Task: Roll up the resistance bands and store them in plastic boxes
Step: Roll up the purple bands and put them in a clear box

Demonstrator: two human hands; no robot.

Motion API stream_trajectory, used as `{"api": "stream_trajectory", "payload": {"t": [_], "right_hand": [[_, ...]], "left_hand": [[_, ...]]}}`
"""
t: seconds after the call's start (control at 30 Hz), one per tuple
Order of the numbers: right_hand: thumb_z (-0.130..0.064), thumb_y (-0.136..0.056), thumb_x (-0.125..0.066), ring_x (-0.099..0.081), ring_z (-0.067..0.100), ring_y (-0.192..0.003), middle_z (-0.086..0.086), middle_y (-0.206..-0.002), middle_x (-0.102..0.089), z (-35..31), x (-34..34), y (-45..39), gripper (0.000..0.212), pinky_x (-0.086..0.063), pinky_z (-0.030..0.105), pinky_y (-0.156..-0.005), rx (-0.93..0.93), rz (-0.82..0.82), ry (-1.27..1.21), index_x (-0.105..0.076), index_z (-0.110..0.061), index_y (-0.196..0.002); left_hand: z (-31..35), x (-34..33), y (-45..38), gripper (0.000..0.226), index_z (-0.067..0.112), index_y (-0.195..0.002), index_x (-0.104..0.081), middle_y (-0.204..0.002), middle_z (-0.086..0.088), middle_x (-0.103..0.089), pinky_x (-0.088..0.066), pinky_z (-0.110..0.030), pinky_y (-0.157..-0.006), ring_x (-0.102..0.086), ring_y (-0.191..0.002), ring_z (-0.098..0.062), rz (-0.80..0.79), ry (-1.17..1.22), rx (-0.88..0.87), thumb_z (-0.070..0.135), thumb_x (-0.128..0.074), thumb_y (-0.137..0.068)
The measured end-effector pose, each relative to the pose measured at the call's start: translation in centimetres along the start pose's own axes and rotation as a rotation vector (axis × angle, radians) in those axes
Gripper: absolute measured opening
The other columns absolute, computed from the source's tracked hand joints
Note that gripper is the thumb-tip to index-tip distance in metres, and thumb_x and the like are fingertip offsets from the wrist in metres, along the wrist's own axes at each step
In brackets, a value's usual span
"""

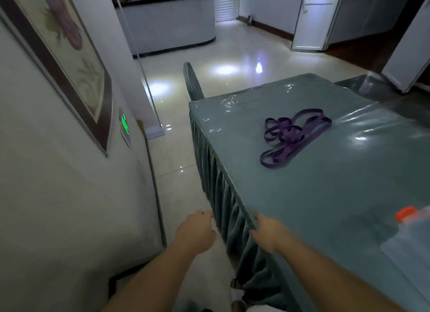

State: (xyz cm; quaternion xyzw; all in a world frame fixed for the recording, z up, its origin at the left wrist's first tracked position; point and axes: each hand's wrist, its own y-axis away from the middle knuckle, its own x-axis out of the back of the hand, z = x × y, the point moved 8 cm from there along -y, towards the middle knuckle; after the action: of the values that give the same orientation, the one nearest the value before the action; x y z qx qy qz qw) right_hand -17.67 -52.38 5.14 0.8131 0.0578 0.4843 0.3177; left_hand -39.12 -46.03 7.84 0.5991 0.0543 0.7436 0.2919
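Purple resistance bands (293, 137) tangled loosely on table (314, 195), hands (232, 233) relaxed, empty.

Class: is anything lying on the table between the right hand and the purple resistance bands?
Nothing visible: bare table lies between the right hand and the purple resistance bands.

A long table (302, 195) draped in a grey-green pleated cloth under a glossy clear plastic sheet stands on a pale tiled floor (181, 149). A loose tangle of purple resistance bands (293, 135) lies on its far half, well apart from a clear plastic box with an orange latch (411, 232) at the near right edge
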Motion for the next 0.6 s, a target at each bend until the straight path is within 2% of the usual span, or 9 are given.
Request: {"api": "stream_trajectory", "payload": {"t": [0.27,0.37,0.47,0.6], "right_hand": [[-0.038,-0.098,-0.053,-0.059,0.032,-0.127,0.012,-0.141,-0.06,-3.3,4.7,-11.3,0.043,-0.05,0.041,-0.104,-0.04,-0.047,0.035,-0.052,-0.015,-0.135],[-0.034,-0.099,-0.054,-0.06,0.031,-0.126,0.013,-0.141,-0.06,-3.9,4.8,-13.9,0.041,-0.05,0.04,-0.104,-0.057,-0.086,0.037,-0.054,-0.014,-0.135],[-0.039,-0.097,-0.058,-0.06,0.031,-0.127,0.013,-0.141,-0.061,-4.4,5.4,-16.1,0.044,-0.05,0.04,-0.105,-0.085,-0.085,0.04,-0.056,-0.014,-0.133],[-0.033,-0.098,-0.055,-0.059,0.033,-0.13,0.015,-0.142,-0.06,-5.2,7.4,-19.4,0.042,-0.049,0.041,-0.108,-0.132,-0.058,0.029,-0.057,-0.011,-0.134]], "left_hand": [[-3.2,8.3,-10.6,0.059,0.019,-0.158,-0.037,-0.156,-0.007,-0.045,-0.047,-0.044,-0.111,-0.05,-0.135,-0.028,-0.035,-0.036,0.046,0.033,-0.053,-0.103],[-4.0,9.8,-13.7,0.06,0.019,-0.157,-0.037,-0.155,-0.007,-0.045,-0.047,-0.043,-0.11,-0.05,-0.134,-0.028,-0.055,-0.044,0.05,0.033,-0.054,-0.102],[-4.7,10.8,-16.7,0.061,0.019,-0.157,-0.037,-0.153,-0.007,-0.046,-0.047,-0.045,-0.11,-0.05,-0.134,-0.029,-0.081,-0.057,0.053,0.034,-0.055,-0.101],[-5.0,11.8,-21.3,0.056,0.019,-0.154,-0.041,-0.148,-0.007,-0.05,-0.049,-0.044,-0.107,-0.053,-0.129,-0.029,-0.122,-0.088,0.004,0.033,-0.055,-0.101]]}}
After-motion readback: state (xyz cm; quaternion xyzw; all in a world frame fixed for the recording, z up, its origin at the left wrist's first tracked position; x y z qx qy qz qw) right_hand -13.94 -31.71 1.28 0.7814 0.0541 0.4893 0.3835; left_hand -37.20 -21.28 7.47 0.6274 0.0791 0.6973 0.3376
